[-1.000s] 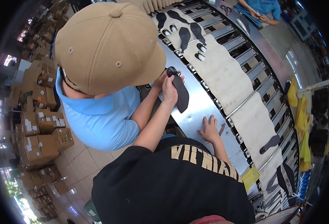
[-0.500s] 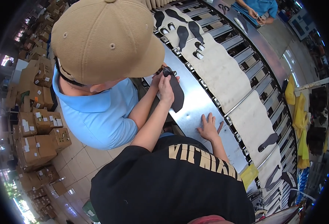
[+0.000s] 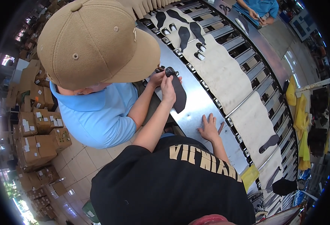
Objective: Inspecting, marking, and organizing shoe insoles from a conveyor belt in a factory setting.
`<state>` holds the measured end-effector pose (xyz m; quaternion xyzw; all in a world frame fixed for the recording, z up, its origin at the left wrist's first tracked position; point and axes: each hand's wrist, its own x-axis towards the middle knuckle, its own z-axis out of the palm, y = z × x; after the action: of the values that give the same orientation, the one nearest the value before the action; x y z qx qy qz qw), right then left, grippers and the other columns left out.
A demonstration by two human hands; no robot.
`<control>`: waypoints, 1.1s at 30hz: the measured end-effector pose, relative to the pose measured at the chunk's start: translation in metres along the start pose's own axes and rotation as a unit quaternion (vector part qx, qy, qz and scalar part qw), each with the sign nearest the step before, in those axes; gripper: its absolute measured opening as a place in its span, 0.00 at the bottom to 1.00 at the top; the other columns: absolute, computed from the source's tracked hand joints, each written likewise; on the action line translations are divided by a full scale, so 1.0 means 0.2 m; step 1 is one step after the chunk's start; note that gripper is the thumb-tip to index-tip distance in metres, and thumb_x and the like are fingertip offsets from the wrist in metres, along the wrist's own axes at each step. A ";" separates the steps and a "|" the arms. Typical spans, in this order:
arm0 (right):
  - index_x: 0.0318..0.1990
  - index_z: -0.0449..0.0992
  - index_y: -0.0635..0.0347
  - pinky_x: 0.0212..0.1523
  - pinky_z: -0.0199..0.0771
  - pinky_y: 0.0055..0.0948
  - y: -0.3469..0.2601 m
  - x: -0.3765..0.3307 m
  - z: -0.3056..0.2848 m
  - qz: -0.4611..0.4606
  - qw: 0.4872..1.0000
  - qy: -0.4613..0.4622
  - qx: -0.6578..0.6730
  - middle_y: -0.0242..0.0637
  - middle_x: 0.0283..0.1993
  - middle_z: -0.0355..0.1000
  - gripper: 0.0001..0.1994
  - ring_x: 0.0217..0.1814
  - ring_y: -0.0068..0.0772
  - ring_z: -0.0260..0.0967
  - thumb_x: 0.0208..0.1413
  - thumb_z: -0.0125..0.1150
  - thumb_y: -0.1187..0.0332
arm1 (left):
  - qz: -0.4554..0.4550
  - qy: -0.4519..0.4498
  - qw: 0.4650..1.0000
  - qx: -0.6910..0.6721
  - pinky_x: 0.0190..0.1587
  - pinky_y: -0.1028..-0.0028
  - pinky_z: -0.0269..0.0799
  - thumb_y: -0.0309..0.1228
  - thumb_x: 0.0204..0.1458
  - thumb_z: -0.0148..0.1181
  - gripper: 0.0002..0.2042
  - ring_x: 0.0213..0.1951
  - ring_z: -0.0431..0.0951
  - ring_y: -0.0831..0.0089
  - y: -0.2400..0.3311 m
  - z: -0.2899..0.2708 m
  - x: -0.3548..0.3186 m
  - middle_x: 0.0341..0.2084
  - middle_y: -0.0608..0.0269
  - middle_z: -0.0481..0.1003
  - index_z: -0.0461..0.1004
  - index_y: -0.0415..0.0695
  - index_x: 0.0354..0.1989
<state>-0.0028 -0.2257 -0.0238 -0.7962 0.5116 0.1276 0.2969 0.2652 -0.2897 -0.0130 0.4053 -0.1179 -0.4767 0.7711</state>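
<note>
Two hands meet on one dark, flat, sole-shaped cut piece [image 3: 179, 98]: my left hand [image 3: 168, 88] pinches its upper end, fingers closed on it, and a co-worker's hand [image 3: 155, 78] holds the same end from the other side. The piece hangs just above the near edge of the curved, shiny steel worktop [image 3: 195, 112]. My right hand [image 3: 209, 128] lies flat on that worktop with fingers spread, gripping nothing. I judge that we are checking or fitting something at the top of the piece; the next move calls for a steady pinch while the small part is handled. A small dark rounded bit [image 3: 170, 71] sits at the top of the piece, over the worktop's near edge, too small to make out. The co-worker's tan cap [image 3: 93, 41], on the near side of the worktop, hides their other hand, and my fingertips cover where we grip.
</note>
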 end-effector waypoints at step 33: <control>0.68 0.52 0.60 0.69 0.46 0.49 -0.01 0.03 -0.01 -0.006 1.000 0.012 0.005 0.67 0.71 0.34 0.39 0.71 0.76 0.32 0.51 0.62 0.59 | -0.401 -0.146 0.902 0.068 0.34 0.65 0.80 0.34 0.63 0.41 0.14 0.32 0.80 0.58 -0.36 -0.17 -0.10 0.37 0.42 0.75 0.63 0.37 0.50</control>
<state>0.0021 -0.2311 -0.0237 -0.7994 0.5108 0.1140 0.2951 0.2273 -0.2717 -0.0835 0.3954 -0.0887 -0.7904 0.4595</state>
